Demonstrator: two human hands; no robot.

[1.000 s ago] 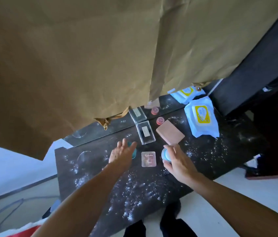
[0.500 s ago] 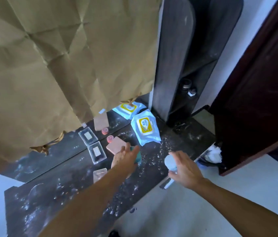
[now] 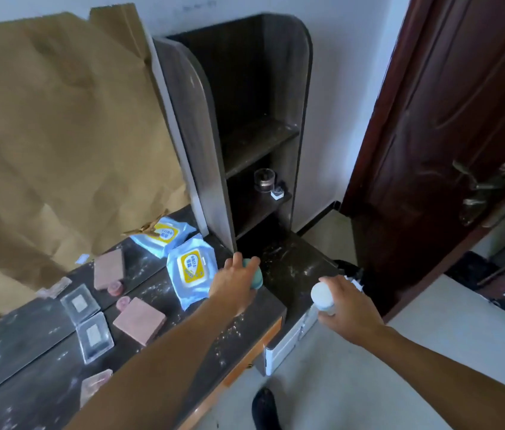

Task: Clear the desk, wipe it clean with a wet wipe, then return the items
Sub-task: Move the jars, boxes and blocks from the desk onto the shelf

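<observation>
Desk (image 3: 28,395), dark and speckled with white dust, stretches away to the left of both hands and passes beneath the left forearm. The left hand (image 3: 234,287) has its fingers curled round a teal round object (image 3: 253,274), holding it over the desk's right end, just in front of the foot of the shelf unit (image 3: 201,135). The right hand (image 3: 352,310) is well to the right of it, past the desk's edge. It is wrapped round a pale bottle (image 3: 322,297) whose round white top faces the camera. A white drawer unit (image 3: 288,342) sits just below and left of this grip.

Just left of the left hand lies 1 wet wipe pack (image 3: 190,268), blue with a yellow label. Farther left of that grip are a pink compact (image 3: 139,321), a small pink jar (image 3: 123,303) and a clear case (image 3: 94,336). Brown paper (image 3: 59,135) hangs above and left of both hands. A dark red door (image 3: 446,119) stands beyond the right hand.
</observation>
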